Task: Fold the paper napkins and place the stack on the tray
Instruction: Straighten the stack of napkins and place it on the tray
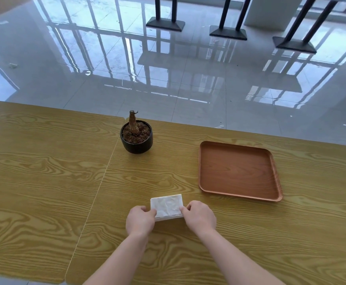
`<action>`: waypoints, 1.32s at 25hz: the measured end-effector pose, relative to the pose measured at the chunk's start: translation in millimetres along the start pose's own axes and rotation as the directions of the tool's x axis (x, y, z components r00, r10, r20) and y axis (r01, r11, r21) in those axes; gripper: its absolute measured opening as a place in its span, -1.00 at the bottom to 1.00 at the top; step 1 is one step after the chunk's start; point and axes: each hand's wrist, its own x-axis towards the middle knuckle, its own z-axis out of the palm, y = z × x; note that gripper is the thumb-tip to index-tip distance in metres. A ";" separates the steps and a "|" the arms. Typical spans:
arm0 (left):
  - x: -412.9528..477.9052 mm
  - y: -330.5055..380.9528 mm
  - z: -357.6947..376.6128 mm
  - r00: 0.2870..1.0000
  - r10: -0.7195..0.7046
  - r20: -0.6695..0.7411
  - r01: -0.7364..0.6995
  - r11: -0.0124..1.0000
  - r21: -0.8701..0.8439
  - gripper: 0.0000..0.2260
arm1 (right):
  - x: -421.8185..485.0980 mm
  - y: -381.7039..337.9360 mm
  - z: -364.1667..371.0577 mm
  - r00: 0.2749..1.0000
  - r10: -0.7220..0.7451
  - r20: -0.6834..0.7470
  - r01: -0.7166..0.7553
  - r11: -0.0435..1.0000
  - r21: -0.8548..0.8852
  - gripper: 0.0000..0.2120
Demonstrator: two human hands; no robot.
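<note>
A small white stack of folded paper napkins (pixel 166 205) lies on the wooden table, near the front middle. My left hand (pixel 140 220) pinches its near left corner. My right hand (pixel 199 217) pinches its near right corner. Both hands rest on the table with fingers closed on the stack's edges. An orange-brown wooden tray (pixel 204 182) sits empty to the right and a little farther away, apart from the napkins.
A black pot (pixel 136 144) with a bare brown stump stands behind the napkins near the table's far edge. A seam (pixel 104 171) between two tabletops runs left of the hands. Beyond the table lie shiny floor tiles and black table bases (pixel 165 24).
</note>
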 end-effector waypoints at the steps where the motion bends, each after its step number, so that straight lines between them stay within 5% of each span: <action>1: 0.5 2.0 0.3 1.000 -0.010 0.014 0.010 1.000 -0.006 -0.60 | 0.0 -0.4 -0.1 1.000 0.010 -0.003 -0.010 1.000 0.006 -0.69; 4: 0.4 9.6 2.1 0.998 -0.065 0.026 0.067 0.996 -0.067 -0.88 | -0.5 -3.1 1.1 0.999 0.035 -0.002 -0.035 0.999 0.014 -0.73; 9: 6.2 16.9 8.3 0.978 -0.159 0.137 0.184 0.963 -0.196 -0.78 | 0.5 -3.8 2.8 0.998 0.055 -0.020 -0.054 0.998 0.042 -0.74; 15: -1.7 12.6 9.8 0.994 0.031 0.109 -0.032 0.999 0.006 -0.93 | 1.7 -4.1 2.8 0.998 0.058 -0.002 -0.058 0.997 0.044 -0.72; 21: -7.4 7.4 11.1 0.975 0.148 0.166 -0.112 0.971 -0.209 -0.90 | -3.6 2.7 0.0 0.999 0.031 0.037 -0.035 0.995 0.098 -0.73; 24: -5.5 8.0 7.1 0.963 0.192 0.191 -0.124 0.939 -0.320 -0.91 | -8.0 9.8 -6.2 0.992 0.002 0.130 -0.048 0.935 0.352 -0.73; 27: -6.3 13.0 1.9 0.944 0.221 0.243 -0.118 0.918 -0.379 -0.92 | -17.6 15.5 -17.7 0.937 -0.035 0.348 -0.239 0.661 0.711 -0.81; 29: -7.6 18.4 -0.3 0.934 0.245 0.260 -0.139 0.920 -0.367 -0.91 | -22.9 19.1 -22.4 0.949 -0.042 0.313 -0.210 0.656 0.725 -0.81; 33: -13.1 30.1 0.8 0.891 0.345 0.295 -0.295 0.934 -0.200 -0.89 | -31.4 24.2 -34.8 0.998 0.022 0.056 -0.050 0.826 0.561 -0.76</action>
